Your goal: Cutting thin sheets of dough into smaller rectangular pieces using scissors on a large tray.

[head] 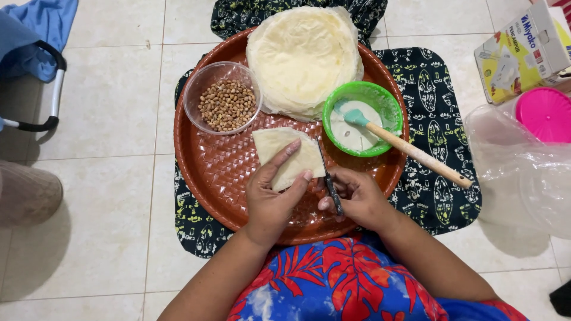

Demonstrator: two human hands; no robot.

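On the round brown tray (202,172), the left hand (270,199) presses a folded pastry sheet (288,156) flat; the right hand (357,199) grips a knife (329,178) beside it. A yellow-white box (523,50) lies beyond the tray's right rim.

Both arms bare, no sleeves, no rings/watch seen. Left hand (270,196) at 11 o'clock of the garment, right hand (357,196) at 1. Garment (345,279) on lap: blue w/ big red leaf print, white patches.
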